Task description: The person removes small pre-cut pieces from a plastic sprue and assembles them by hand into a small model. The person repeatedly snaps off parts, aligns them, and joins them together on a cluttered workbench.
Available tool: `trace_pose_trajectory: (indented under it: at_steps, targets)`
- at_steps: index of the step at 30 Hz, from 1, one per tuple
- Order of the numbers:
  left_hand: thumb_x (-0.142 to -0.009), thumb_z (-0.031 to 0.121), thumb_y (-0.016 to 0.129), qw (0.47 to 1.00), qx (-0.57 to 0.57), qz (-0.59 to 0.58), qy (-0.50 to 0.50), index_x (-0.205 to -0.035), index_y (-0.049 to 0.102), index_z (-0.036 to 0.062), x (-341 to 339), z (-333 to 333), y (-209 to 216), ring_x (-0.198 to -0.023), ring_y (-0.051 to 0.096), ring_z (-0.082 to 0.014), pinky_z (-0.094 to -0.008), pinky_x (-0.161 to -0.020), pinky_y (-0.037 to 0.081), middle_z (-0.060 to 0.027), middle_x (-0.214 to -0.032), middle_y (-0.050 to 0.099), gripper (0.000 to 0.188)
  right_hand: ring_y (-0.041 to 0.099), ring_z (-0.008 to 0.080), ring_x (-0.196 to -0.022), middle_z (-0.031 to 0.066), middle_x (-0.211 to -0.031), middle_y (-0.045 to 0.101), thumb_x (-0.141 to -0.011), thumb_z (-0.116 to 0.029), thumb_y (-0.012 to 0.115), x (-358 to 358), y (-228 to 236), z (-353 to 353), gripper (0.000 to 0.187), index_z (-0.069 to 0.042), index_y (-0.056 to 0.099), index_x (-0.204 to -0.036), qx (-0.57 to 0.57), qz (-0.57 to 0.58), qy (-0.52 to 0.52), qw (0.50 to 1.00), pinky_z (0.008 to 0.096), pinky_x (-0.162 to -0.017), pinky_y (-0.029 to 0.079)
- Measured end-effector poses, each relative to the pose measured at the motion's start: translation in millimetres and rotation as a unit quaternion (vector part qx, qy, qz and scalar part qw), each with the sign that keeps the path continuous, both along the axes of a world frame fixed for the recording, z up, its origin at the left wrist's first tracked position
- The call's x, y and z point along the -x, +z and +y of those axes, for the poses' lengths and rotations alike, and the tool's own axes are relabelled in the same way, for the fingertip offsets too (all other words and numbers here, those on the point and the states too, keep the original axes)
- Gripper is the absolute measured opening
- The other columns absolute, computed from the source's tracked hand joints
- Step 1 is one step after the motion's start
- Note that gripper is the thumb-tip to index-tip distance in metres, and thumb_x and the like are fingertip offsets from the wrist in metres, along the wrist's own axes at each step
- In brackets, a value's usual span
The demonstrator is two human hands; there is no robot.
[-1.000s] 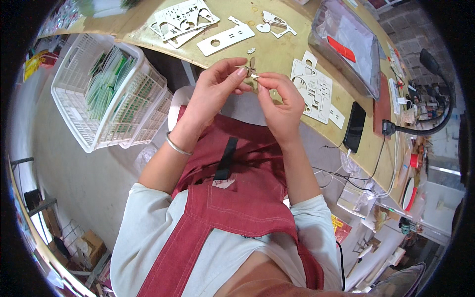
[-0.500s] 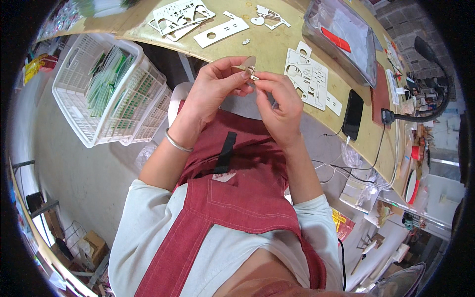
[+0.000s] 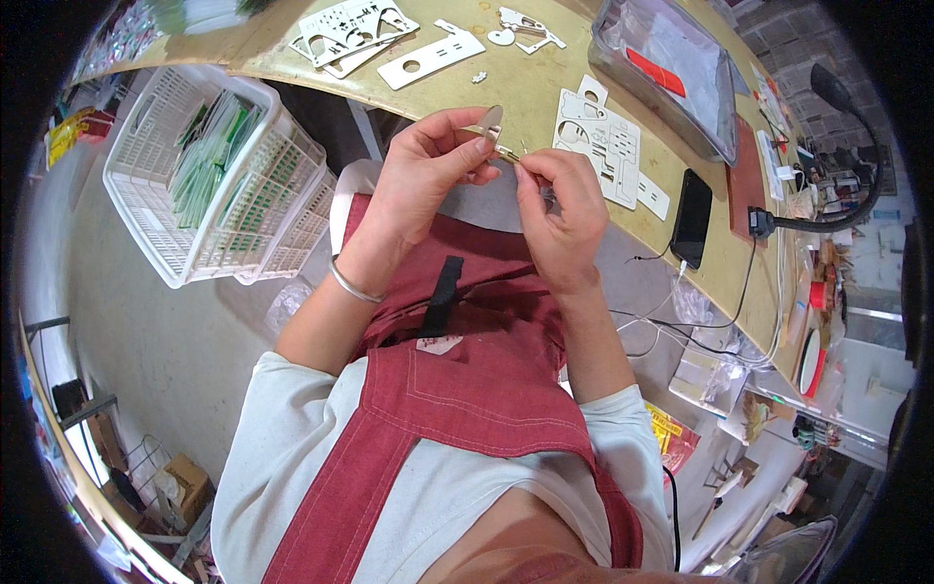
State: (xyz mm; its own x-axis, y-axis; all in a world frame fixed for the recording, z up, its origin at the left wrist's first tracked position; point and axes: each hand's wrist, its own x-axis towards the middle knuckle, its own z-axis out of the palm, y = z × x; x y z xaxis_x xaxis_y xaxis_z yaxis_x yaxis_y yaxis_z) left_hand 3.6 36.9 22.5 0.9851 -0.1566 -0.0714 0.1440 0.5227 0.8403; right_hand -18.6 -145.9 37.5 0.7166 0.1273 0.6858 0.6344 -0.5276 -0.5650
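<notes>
My left hand [image 3: 428, 161] pinches a small pale round disc [image 3: 490, 120] between thumb and fingers, just off the near table edge. Beside it, my right hand [image 3: 559, 200] is closed in a pinch on a thin pale piece [image 3: 516, 156] that reaches toward the disc. Whether the two parts touch is too small to tell. Beyond the hands lie flat die-cut sheets: a stack [image 3: 355, 34] at the far left, a panel with a round hole [image 3: 430, 60], a cut-out frame [image 3: 525, 31], and a perforated sheet [image 3: 595, 146] to the right. One tiny loose piece [image 3: 479, 77] rests near the panel.
A grey plastic bin [image 3: 671, 73] with a red item [image 3: 656, 73] stands at the far right. Near it are a black phone [image 3: 692, 219] on a white cable and a black gooseneck lamp [image 3: 866, 185]. On the floor, a white basket [image 3: 161, 234] holds green-and-clear packets.
My right hand has moved slightly right, away from the left, with the thin piece now showing at its fingertips. The left hand keeps its hold on the disc.
</notes>
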Motion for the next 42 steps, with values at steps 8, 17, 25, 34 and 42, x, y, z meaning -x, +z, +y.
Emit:
trace_pose_trajectory:
  at_steps: [8, 17, 25, 34, 42]
  targets:
    - [-0.099, 0.007, 0.075, 0.999, -0.005, -0.044, 0.004, -0.135, 0.067, 0.0012, 1.7, -2.3, -5.4, -0.089, 0.072, -0.0155, -0.0293, -0.080, 0.061, -0.0078, -0.106, 0.076, 0.037, 0.066, 0.0238, -0.084, 0.0114, -0.095, 0.069, -0.087, 0.006, 0.076, 1.8, 3.3, 0.1, 0.013, 0.000, 0.068, -0.096, -0.048, 0.059, 0.025, 0.997, 0.0330, -0.070, 0.056]
    - [-0.099, 0.004, 0.074, 0.997, -0.024, -0.068, -0.003, -0.135, 0.067, -0.0006, 3.2, -1.8, -5.5, -0.090, 0.072, -0.0154, -0.0294, -0.081, 0.061, -0.0083, -0.107, 0.076, 0.037, 0.066, 0.0204, -0.079, 0.0108, -0.094, 0.069, -0.088, 0.004, 0.076, -0.5, 6.6, -3.3, 0.013, 0.000, 0.069, -0.098, -0.063, 0.093, 0.050, 0.992, 0.0312, -0.068, 0.055]
    - [-0.099, 0.002, 0.073, 0.995, -0.019, -0.100, -0.011, -0.134, 0.067, -0.0020, 1.3, 0.5, -5.7, -0.091, 0.072, -0.0150, -0.0287, -0.081, 0.061, -0.0089, -0.107, 0.076, 0.036, 0.068, 0.0197, -0.079, 0.0100, -0.094, 0.070, -0.089, 0.002, 0.078, 2.4, 15.1, -6.1, 0.019, -0.001, 0.068, -0.105, -0.063, 0.163, 0.050, 0.983, 0.0314, -0.070, 0.055]
    - [-0.099, 0.000, 0.072, 0.990, -0.051, -0.128, -0.021, -0.135, 0.067, -0.0022, 1.8, 1.1, -3.3, -0.094, 0.073, -0.0158, -0.0292, -0.083, 0.062, -0.0096, -0.109, 0.076, 0.037, 0.070, 0.0184, -0.081, 0.0091, -0.096, 0.071, -0.090, 0.002, 0.077, 2.0, 24.9, -9.0, 0.034, -0.002, 0.063, -0.120, -0.049, 0.184, 0.059, 0.980, 0.0318, -0.072, 0.057]
    - [-0.099, 0.001, 0.072, 0.989, -0.043, -0.139, -0.020, -0.135, 0.066, -0.0027, 3.0, -1.0, -4.6, -0.096, 0.073, -0.0163, -0.0298, -0.085, 0.062, -0.0100, -0.110, 0.076, 0.036, 0.066, 0.0097, -0.090, 0.0046, -0.101, 0.070, -0.092, 0.004, 0.076, 3.0, 22.4, -10.0, 0.031, -0.001, 0.063, -0.120, -0.058, 0.176, 0.059, 0.981, 0.0253, -0.075, 0.055]
